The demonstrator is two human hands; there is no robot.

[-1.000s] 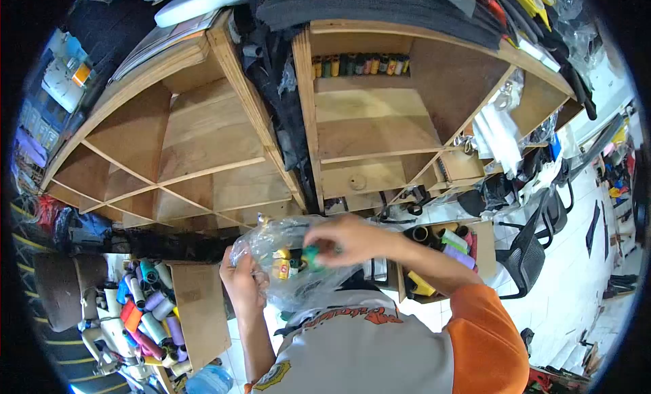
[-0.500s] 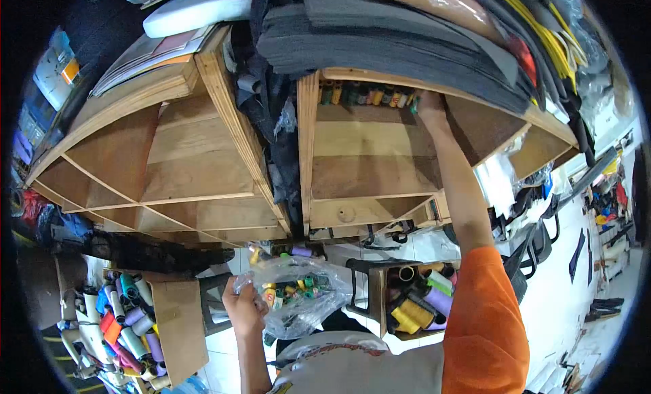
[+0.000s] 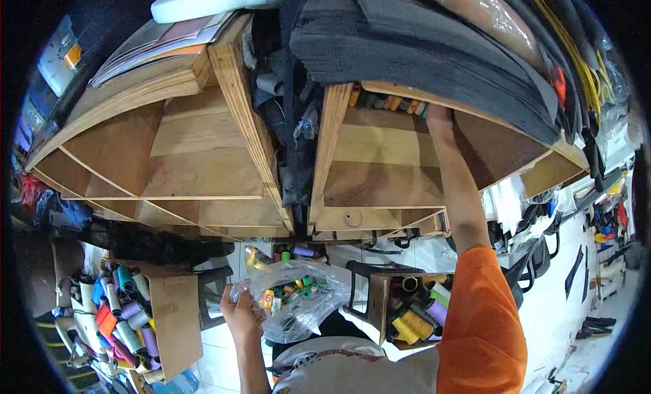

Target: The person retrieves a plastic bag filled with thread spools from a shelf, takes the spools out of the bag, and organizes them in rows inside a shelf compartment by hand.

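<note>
My left hand [image 3: 242, 314] is closed on the gathered edge of a clear plastic bag [image 3: 324, 306] at lower centre. Inside the bag lie several small thread spools [image 3: 293, 293], mostly green and yellow. My right arm reaches up into the right wooden cabinet [image 3: 383, 143]. Up there my right hand [image 3: 439, 114] is beside the right end of a row of small thread spools [image 3: 395, 103] in orange, yellow and green. The cabinet's upper edge hides the fingertips, and whether they hold a spool does not show.
Large thread cones fill a cardboard box [image 3: 175, 319] at left and another box [image 3: 385, 306] at right. A second wooden cabinet [image 3: 203, 140] stands to the left. Dark folded fabric [image 3: 413, 48] lies on the right cabinet. Plastic stools stand below on the white tiles.
The view has shifted, so the cabinets appear farther right and slightly lower. My right hand sits deeper under the cabinet's upper edge. My left hand keeps hold of the bag.
</note>
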